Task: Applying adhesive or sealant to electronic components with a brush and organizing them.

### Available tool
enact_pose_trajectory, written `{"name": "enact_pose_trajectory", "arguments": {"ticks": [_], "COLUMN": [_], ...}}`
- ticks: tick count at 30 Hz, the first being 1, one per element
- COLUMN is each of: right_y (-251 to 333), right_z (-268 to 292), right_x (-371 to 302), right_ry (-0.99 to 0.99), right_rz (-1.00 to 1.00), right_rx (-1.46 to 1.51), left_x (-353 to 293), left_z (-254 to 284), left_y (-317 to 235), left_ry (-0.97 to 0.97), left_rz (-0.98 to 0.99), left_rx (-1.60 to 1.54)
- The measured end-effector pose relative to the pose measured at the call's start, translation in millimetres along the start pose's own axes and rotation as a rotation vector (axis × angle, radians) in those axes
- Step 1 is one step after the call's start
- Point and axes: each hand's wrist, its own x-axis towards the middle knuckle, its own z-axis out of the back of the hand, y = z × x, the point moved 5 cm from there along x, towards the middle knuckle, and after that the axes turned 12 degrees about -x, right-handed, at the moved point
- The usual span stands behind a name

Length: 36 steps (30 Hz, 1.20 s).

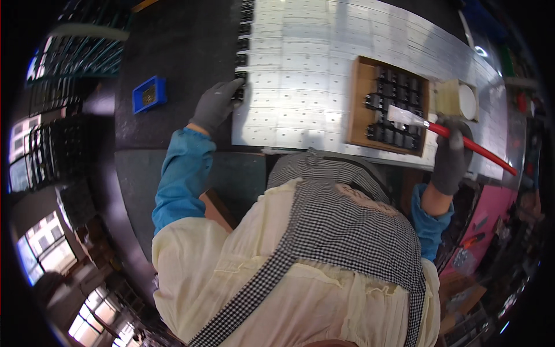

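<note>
My right hand (452, 156), in a grey glove, is closed around the red handle of a paintbrush (480, 149). The brush's pale bristles lie over a wooden tray (359, 110) in which several black parts (399, 87) are packed; whether they touch the parts cannot be made out. To the left, my left hand (215, 107), also gloved in grey, has its fingers pressed together at a small black part (239, 87). That part is at the near end of a row of similar black pieces (243, 43) along the left edge of the pale, dotted work surface (295, 87).
A blue bin (162, 87) with small brass-coloured pieces stands on the dark tabletop (179, 40) at left. Right of the wooden tray is a cream container (448, 98) with a round white face. A pink surface (485, 214) with tools lies at lower right.
</note>
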Motion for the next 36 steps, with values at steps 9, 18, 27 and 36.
{"name": "enact_pose_trajectory", "arguments": {"ticks": [9,18,27,36], "right_y": [6,-9,-27,-5], "right_z": [52,98,153,218], "right_x": [19,21,33,90], "right_ry": [-0.112,-0.17,-0.178,-0.314], "right_rz": [0.142,0.094,0.072,0.251], "right_rx": [0.057,0.129,0.129,-0.219], "left_x": [32,148,170,138], "left_z": [15,-125,-166,-118], "left_y": [-114,-242,-243,-221], "left_ry": [-0.245,-0.004,0.084,-0.15], "left_rz": [-0.01,-0.16,-0.055,0.259], "left_rx": [-0.117,-0.089,0.159,-1.132]}}
